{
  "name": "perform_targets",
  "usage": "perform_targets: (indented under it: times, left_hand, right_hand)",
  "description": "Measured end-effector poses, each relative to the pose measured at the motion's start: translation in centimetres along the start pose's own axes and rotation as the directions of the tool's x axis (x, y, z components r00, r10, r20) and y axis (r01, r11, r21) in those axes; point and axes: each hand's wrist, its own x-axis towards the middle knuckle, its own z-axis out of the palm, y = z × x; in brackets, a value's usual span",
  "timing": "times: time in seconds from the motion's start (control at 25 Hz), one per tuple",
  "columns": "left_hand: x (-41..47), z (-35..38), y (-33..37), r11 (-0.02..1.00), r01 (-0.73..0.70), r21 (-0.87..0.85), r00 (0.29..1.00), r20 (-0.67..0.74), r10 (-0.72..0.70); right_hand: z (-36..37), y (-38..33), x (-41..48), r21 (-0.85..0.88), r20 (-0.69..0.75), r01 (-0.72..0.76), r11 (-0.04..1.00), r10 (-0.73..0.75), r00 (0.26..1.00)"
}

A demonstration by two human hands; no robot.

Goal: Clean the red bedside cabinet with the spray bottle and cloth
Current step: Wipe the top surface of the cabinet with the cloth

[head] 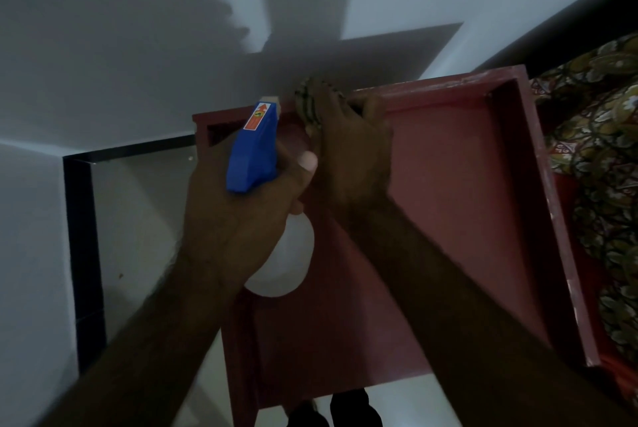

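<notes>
Dim white walls (103, 29) meet a black skirting (81, 254) at the left, and against them stands the task's piece of furniture. The left hand (238, 219) is clenched round the neck of the spray bottle (253, 147), thumb up beside the blue head, nozzle aimed at the far edge; whether a finger sits on the trigger is hidden. Just right of the nozzle lies the cloth (309, 102), a striped bunch on the far rim, and the right hand (348, 150) grasps it there with fingers bent over it, pressing it down on the wood. The red bedside cabinet (466, 202) spreads to the right beneath both arms, its top sunk inside a raised rim, with pale scuffs along the far and right edges. The step looks like wiping that far rim. To do it well, I would give one short spray onto the wood ahead of the cloth, not the wall, then drag the bunch right along the rim into the far corner, where dust will lodge. A patterned bedspread (604, 150) lies just beside the right edge, so mist should stay low.
</notes>
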Motion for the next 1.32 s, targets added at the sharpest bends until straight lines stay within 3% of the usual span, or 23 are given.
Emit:
perform_targets:
  times: [0.12, 0.36, 0.48, 0.56, 0.72, 0.8, 0.96, 1.12, 1.28, 1.32]
  left_hand:
    - [0.2, 0.4, -0.1, 0.996, -0.030, 0.081, 0.999, -0.014, 0.031]
    - [-0.1, 1.0, -0.1, 0.992, -0.023, 0.120, 1.000, -0.001, 0.023]
    - [-0.4, 0.9, 0.1, 0.991, -0.004, 0.131, 1.000, 0.004, 0.004]
    - [-0.5, 0.8, 0.1, 0.991, -0.002, 0.132, 1.000, -0.004, 0.003]
    - [-0.6, 1.3, 0.3, 0.991, 0.008, 0.136, 1.000, -0.002, -0.008]
    - [-0.8, 1.6, 0.3, 0.995, 0.003, 0.099, 1.000, -0.010, -0.002]
    - [-0.9, 2.2, 0.5, 0.992, -0.002, 0.129, 1.000, -0.010, 0.004]
    - [-0.7, 3.0, 0.6, 0.991, 0.025, 0.132, 1.000, 0.007, -0.026]
    - [-0.3, 3.7, 1.0, 0.995, 0.025, 0.102, 1.000, 0.015, -0.026]
    - [-0.2, 3.9, 1.2, 0.993, 0.020, 0.112, 1.000, 0.017, -0.022]
  right_hand:
    - [0.8, 0.1, -0.4, 0.055, 0.128, 0.069, 0.996, -0.076, 0.989]
    - [1.4, 1.5, -0.1, 0.169, 0.047, 0.137, 0.976, -0.146, 0.988]
    - [-0.2, 3.6, 0.0, 0.189, -0.091, -0.026, 0.982, 0.044, 0.995]
    - [-0.8, 4.8, 0.0, 0.197, -0.106, -0.149, 0.969, 0.172, 0.979]
    - [-0.8, 3.5, 0.0, 0.114, 0.066, -0.063, 0.991, 0.056, 0.996]
    - [-1.5, 4.4, 0.3, 0.069, 0.058, -0.023, 0.997, 0.019, 0.998]
    - [-1.9, 5.4, 0.7, 0.077, -0.041, -0.194, 0.978, 0.197, 0.979]
    - [-1.9, 4.3, 0.1, 0.071, 0.002, 0.005, 0.997, -0.005, 1.000]
    - [-3.2, 7.8, 1.0, 0.076, -0.105, -0.206, 0.976, 0.213, 0.971]
    - [-3.1, 7.4, 1.0, 0.073, -0.097, -0.184, 0.980, 0.191, 0.977]
